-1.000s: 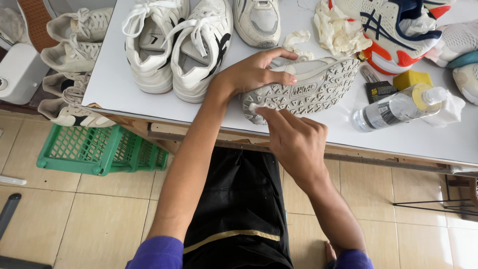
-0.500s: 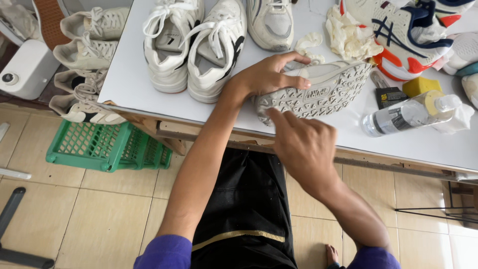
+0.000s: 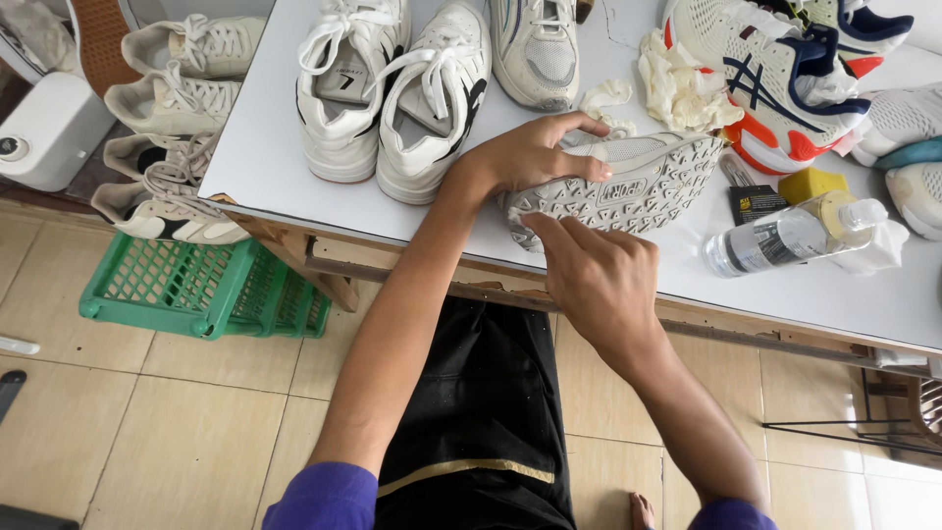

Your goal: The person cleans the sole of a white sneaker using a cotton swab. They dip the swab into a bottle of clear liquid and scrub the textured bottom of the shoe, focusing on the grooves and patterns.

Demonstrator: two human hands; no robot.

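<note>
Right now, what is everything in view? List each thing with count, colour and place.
Grey-white sneaker turned on its side, tread showing: 1, table front edge.
White lace-up sneakers: 2, table left.
White mesh sneaker: 1, table top centre.
White, navy and orange sneaker: 1, table right.
Cream crumpled cloth: 1, beside it.
Clear plastic bottle: 1, lying at right.
Yellow sponge: 1, above bottle.
Green plastic crate: 1, floor left.
Worn beige sneakers: several, above the crate.
White table: 1.
Left hand: grips sneaker.
Right hand: fingers on sole.
</note>
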